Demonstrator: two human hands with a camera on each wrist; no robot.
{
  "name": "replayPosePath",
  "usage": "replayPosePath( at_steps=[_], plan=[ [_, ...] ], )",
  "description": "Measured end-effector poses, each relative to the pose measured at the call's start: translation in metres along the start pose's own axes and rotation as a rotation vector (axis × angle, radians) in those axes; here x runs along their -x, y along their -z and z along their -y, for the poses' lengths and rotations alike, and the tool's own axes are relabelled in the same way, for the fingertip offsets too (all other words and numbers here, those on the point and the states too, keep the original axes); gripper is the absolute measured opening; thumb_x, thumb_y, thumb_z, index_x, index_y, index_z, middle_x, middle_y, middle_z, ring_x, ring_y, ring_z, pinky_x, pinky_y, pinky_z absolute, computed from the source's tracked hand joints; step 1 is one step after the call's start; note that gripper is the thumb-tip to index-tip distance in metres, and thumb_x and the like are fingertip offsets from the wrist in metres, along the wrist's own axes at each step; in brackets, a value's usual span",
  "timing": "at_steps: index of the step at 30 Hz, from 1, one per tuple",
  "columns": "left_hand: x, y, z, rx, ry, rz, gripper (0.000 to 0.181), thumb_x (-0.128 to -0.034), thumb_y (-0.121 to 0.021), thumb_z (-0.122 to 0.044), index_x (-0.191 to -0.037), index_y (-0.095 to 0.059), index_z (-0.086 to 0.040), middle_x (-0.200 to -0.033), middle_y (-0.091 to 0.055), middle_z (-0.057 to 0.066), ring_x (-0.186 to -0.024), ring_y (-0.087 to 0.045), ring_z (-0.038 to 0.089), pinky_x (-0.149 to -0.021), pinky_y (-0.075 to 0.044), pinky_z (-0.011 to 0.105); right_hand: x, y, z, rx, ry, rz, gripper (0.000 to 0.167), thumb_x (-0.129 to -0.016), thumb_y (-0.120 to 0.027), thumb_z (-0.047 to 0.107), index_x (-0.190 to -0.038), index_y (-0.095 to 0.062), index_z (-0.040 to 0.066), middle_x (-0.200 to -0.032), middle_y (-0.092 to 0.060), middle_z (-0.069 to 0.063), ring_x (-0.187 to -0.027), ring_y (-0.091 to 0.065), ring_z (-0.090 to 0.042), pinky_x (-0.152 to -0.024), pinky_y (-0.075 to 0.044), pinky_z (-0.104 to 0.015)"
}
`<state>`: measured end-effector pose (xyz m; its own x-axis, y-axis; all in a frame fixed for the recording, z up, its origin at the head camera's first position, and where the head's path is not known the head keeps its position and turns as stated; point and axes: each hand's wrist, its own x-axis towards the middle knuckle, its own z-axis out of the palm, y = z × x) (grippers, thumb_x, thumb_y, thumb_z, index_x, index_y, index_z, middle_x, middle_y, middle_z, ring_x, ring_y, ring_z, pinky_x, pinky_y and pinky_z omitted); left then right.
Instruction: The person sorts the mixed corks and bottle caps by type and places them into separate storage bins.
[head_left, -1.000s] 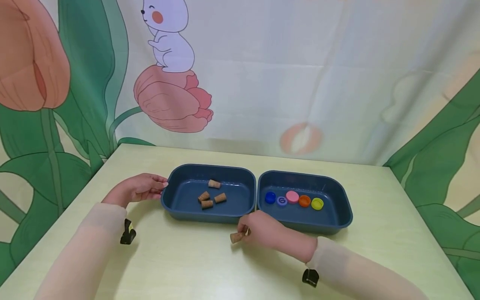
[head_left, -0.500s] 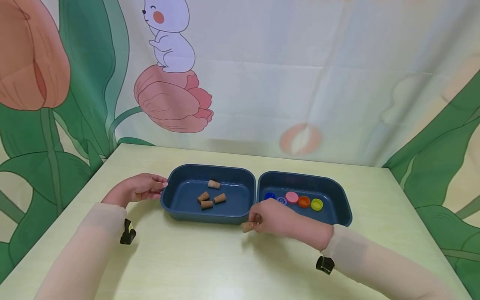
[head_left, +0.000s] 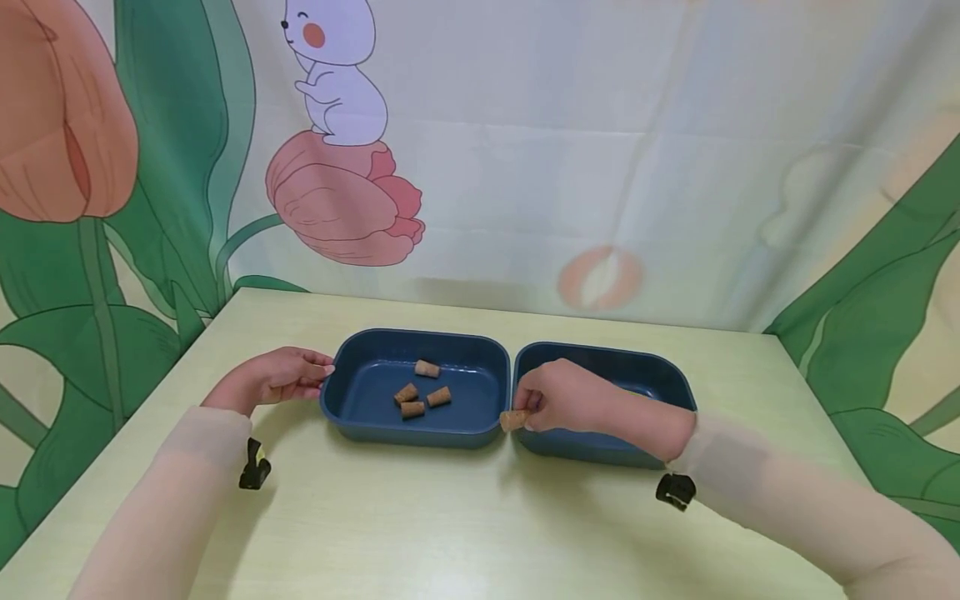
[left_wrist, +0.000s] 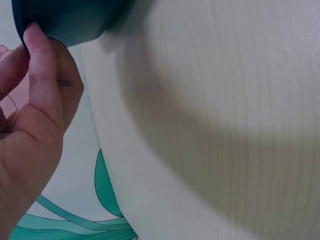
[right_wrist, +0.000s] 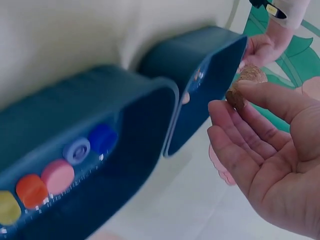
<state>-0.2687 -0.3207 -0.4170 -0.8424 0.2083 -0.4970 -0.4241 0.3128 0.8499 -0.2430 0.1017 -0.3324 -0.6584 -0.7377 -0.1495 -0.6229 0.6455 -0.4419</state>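
Note:
In the head view my right hand (head_left: pixel 570 396) pinches a cork (head_left: pixel 513 420) between thumb and fingers, above the adjoining ends of two dark blue trays. The right wrist view shows the cork (right_wrist: pixel 245 86) held at the fingertips. My left hand (head_left: pixel 281 375) holds the left end of the left tray (head_left: pixel 420 437), its fingertips at the rim. The left wrist view shows a finger pressed on the tray's outer wall (left_wrist: pixel 75 20). Several corks (head_left: pixel 412 409) lie inside that tray. My right hand and forearm cover much of the right tray (head_left: pixel 592 447).
In the right wrist view the right tray holds several bottle caps: a dark blue cap (right_wrist: pixel 103 139), a light purple cap (right_wrist: pixel 76 151), a pink cap (right_wrist: pixel 58 176), an orange cap (right_wrist: pixel 32 191) and a yellow cap (right_wrist: pixel 8 207). A printed curtain (head_left: pixel 510 183) hangs behind the pale table (head_left: pixel 375 517).
My right hand has carried the cork up and to the right, from in front of the left tray to the gap between the trays. My left hand has stayed on the left tray.

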Motion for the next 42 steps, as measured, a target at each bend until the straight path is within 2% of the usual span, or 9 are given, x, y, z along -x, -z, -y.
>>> replayPosePath(
  at_steps=[4,9,19,25,34,42],
  plan=[
    [0.0,0.0,0.0,0.001,-0.004,0.002,0.039,-0.1084,-0.046,-0.011,-0.141,-0.039,0.01,-0.084,-0.068,-0.01,-0.074,-0.066,0.0,-0.075,-0.06,0.015,-0.001,0.015,-0.001,-0.019,-0.042,0.026,0.009,-0.088,-0.071,0.005,-0.097,-0.074,0.006,-0.094,-0.075,-0.005,-0.081,-0.065,-0.01,-0.074,-0.056,-0.023],
    [0.0,0.001,-0.001,-0.013,-0.003,-0.002,0.045,-0.1087,-0.046,-0.012,-0.146,-0.035,0.012,-0.085,-0.068,-0.01,-0.075,-0.066,0.0,-0.076,-0.06,0.015,-0.004,0.029,-0.002,-0.031,-0.079,0.045,0.008,-0.09,-0.073,0.008,-0.098,-0.073,0.006,-0.095,-0.076,-0.007,-0.077,-0.065,-0.011,-0.073,-0.057,-0.024],
    [0.002,0.001,-0.002,-0.019,0.003,0.001,0.049,-0.1089,-0.046,-0.012,-0.148,-0.031,0.013,-0.086,-0.068,-0.01,-0.076,-0.066,0.0,-0.077,-0.06,0.015,-0.02,0.047,0.001,0.004,-0.025,0.06,0.008,-0.089,-0.072,0.007,-0.097,-0.073,0.005,-0.093,-0.076,-0.007,-0.082,-0.066,-0.012,-0.079,-0.058,-0.024],
    [0.001,0.002,-0.003,-0.021,0.004,-0.002,0.047,-0.1089,-0.046,-0.012,-0.147,-0.032,0.012,-0.086,-0.068,-0.01,-0.075,-0.066,0.001,-0.076,-0.06,0.015,-0.031,0.064,0.007,0.04,-0.007,0.068,0.009,-0.09,-0.071,0.007,-0.098,-0.072,0.004,-0.098,-0.077,-0.011,-0.088,-0.07,-0.019,-0.083,-0.059,-0.029],
    [0.001,0.003,-0.003,-0.029,0.012,-0.006,0.049,-0.1092,-0.046,-0.013,-0.149,-0.031,0.012,-0.086,-0.068,-0.01,-0.075,-0.066,0.0,-0.077,-0.06,0.015,-0.056,0.092,0.022,0.099,-0.008,0.078,0.013,-0.09,-0.071,0.01,-0.1,-0.072,0.002,-0.103,-0.077,-0.013,-0.093,-0.067,-0.023,-0.08,-0.054,-0.028],
    [0.0,0.001,-0.001,-0.013,-0.001,0.015,0.049,-0.1089,-0.045,-0.012,-0.148,-0.029,0.014,-0.084,-0.067,-0.011,-0.076,-0.065,-0.001,-0.075,-0.059,0.014,-0.084,0.098,0.028,0.091,-0.018,0.122,0.015,-0.091,-0.069,0.009,-0.104,-0.072,0.002,-0.1,-0.077,-0.012,-0.085,-0.063,-0.017,-0.078,-0.052,-0.026]
  ],
)
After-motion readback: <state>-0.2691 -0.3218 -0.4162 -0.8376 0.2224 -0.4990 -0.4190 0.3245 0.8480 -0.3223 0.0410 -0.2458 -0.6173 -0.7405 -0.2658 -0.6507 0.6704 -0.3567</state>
